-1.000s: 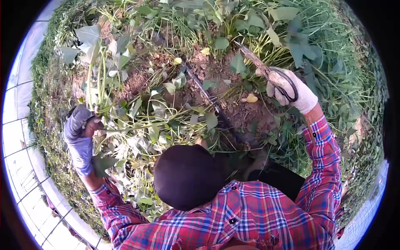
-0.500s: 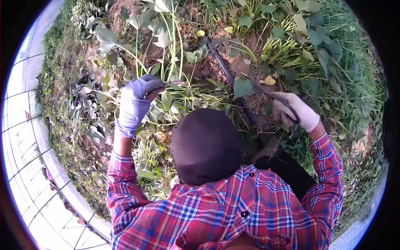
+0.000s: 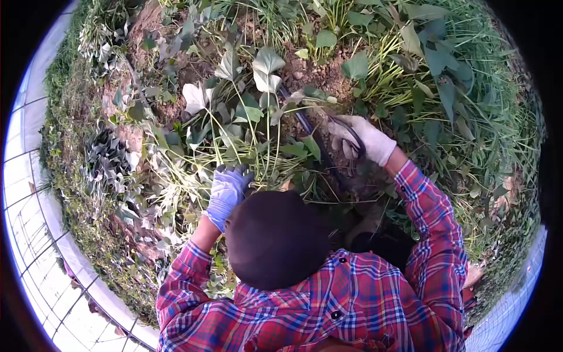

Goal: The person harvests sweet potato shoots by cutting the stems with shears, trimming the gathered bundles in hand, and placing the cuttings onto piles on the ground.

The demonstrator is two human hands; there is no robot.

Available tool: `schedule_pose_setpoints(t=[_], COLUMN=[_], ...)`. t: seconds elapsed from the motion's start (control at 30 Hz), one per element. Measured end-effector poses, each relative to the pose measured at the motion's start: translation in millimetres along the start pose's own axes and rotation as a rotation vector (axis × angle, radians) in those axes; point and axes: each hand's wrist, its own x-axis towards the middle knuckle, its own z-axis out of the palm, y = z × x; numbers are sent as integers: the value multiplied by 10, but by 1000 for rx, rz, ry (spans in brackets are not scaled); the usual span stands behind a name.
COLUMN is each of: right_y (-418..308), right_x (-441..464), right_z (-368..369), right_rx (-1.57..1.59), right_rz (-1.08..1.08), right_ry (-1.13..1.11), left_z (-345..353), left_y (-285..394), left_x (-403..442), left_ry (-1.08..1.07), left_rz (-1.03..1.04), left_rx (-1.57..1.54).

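My left hand (image 3: 227,193), in a pale purple glove with dark fingertips, is closed low among leafy vine stems, partly beside the dark cap. A leafy vine (image 3: 267,70) with long green stalks and broad leaves rises from its fingers. My right hand (image 3: 360,139), in a whitish glove, grips black-handled scissors (image 3: 355,138). One handle loop curves over the glove, and the blades point up and left, partly lost against leaves and soil. The fingers sit above bare brown soil beside a dark hose (image 3: 303,122).
A dark round cap (image 3: 278,240) covers the lower middle of the view. Dense yellow-green stems (image 3: 387,76) and broad leaves stand at the upper right. Heaped leafy vines (image 3: 111,155) lie at left. Pale sheeting with dark grid lines (image 3: 32,199) runs along the left edge.
My left hand has come down and slightly right, bringing the leafy vine with it. My right hand has moved left with the scissors, closer to the hose.
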Motion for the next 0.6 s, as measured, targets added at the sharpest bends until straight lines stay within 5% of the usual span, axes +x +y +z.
schedule_pose_setpoints(t=[0.1, 0.13, 0.2, 0.37, 0.6], right_y=[-189, -277, -342, -430, -337], right_x=[584, 717, 978, 901, 981], right_z=[-190, -261, -497, -566, -543], right_rx=[19, 94, 178, 122, 259], right_rz=[-71, -101, -186, -170, -191], right_ry=[39, 50, 111, 307, 146], left_z=[-718, -859, -1053, -1153, -624], left_y=[13, 1, -100, -324, -653], left_x=[23, 66, 313, 1575, 3616], left_ry=[19, 268, 376, 532, 451], left_rz=[-169, -165, -196, 61, 29], left_rx=[-393, -451, -569, -626, 174])
